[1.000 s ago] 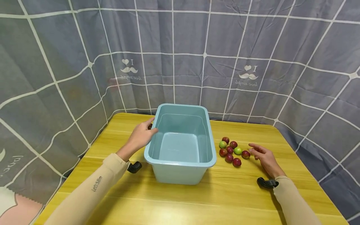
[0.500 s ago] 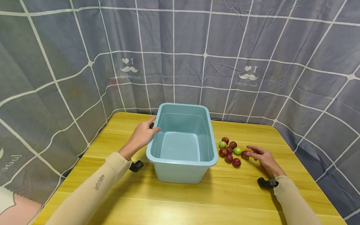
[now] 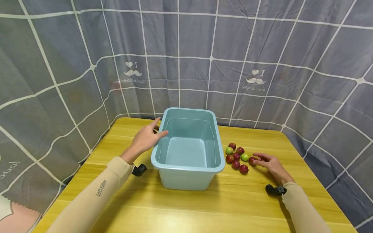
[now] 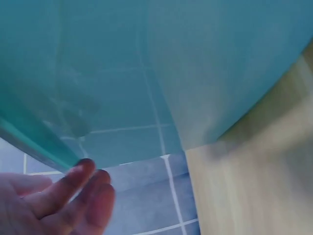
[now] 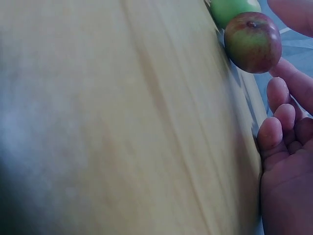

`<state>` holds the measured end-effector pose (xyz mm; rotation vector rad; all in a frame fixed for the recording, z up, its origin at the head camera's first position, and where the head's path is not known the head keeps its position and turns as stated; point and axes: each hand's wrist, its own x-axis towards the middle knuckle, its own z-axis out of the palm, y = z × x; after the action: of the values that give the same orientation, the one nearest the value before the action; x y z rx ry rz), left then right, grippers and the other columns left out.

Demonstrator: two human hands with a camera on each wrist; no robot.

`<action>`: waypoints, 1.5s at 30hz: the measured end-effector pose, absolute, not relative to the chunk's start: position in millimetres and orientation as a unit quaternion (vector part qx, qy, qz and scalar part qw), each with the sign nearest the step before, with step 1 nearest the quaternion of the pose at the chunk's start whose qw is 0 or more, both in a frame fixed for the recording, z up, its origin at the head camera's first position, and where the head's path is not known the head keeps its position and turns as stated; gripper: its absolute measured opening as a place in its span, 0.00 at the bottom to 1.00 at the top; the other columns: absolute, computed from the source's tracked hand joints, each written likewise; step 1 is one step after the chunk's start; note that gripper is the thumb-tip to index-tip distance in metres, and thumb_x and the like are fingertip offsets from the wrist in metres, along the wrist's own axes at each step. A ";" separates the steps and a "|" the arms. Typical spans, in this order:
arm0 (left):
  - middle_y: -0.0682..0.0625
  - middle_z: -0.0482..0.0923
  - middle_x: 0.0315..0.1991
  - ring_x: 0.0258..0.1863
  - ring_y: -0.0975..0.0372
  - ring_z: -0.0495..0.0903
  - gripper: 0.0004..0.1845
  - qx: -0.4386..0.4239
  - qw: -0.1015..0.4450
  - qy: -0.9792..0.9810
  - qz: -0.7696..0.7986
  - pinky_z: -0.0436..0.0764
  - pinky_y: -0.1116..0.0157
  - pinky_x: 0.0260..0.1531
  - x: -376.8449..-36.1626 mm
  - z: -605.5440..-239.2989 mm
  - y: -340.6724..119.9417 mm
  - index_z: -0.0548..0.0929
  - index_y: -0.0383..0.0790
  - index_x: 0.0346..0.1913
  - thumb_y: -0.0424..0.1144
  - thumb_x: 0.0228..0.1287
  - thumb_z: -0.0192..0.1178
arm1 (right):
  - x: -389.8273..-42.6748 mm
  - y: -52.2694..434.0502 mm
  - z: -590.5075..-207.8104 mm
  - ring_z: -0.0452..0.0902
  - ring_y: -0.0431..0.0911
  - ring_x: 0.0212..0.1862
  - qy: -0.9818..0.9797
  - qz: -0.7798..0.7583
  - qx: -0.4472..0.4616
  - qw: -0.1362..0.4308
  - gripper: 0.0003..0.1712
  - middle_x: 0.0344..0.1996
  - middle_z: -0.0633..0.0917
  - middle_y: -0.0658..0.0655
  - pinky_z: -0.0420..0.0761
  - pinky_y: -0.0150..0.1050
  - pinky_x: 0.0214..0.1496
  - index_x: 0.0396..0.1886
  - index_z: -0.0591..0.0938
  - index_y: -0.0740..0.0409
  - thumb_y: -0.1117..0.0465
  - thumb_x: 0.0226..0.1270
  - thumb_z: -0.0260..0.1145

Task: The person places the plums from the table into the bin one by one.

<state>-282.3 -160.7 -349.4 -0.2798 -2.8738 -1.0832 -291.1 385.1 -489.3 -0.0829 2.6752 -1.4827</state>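
Observation:
A light blue plastic bin stands on the wooden table in the head view. My left hand is at its left rim, thumb reaching over the edge and index finger stretched out. Below the rim, the left wrist view shows the other fingers loosely bent beside the bin wall. To the right of the bin, my right hand reaches around a red plum. In the right wrist view, the index fingertip is right at this plum, while the thumb stands off from it.
Several dark red plums lie clustered on the table, with two green fruits among them. A grey curtain with white grid lines hangs behind the table and along both sides.
My right hand has moved left and slightly toward me, so its thumb and index finger now stand around the rightmost plum. The left index finger has lifted and straightened; the bin has shifted slightly right.

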 end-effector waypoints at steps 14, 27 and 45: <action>0.42 0.67 0.74 0.65 0.47 0.75 0.48 -0.113 0.018 -0.949 -0.295 0.75 0.46 0.56 -285.9 -346.4 -154.5 0.52 0.46 0.81 0.73 0.69 0.45 | -289.8 382.9 -489.1 0.71 0.41 0.45 0.875 -0.481 -0.031 0.038 0.35 0.44 0.78 0.51 0.67 0.31 0.48 0.67 0.76 0.63 0.48 0.68 0.69; 0.43 0.65 0.75 0.70 0.46 0.69 0.45 -0.117 0.022 -0.948 -0.295 0.75 0.45 0.55 -289.4 -347.7 -154.6 0.53 0.48 0.81 0.69 0.70 0.47 | -288.6 379.5 -486.6 0.70 0.42 0.44 0.876 -0.480 -0.028 0.045 0.35 0.44 0.78 0.52 0.67 0.32 0.47 0.68 0.76 0.64 0.49 0.67 0.70; 0.42 0.63 0.76 0.72 0.44 0.67 0.43 -0.115 0.021 -0.947 -0.300 0.69 0.40 0.63 -290.5 -350.7 -155.8 0.50 0.50 0.82 0.68 0.72 0.44 | -291.0 376.6 -485.8 0.72 0.46 0.48 0.897 -0.438 -0.017 0.049 0.35 0.55 0.82 0.61 0.69 0.33 0.49 0.66 0.78 0.63 0.45 0.67 0.69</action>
<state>-290.5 -155.8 -350.7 -0.3580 -2.9363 -0.9289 -291.0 376.6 -485.8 -0.0519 2.7349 -1.3361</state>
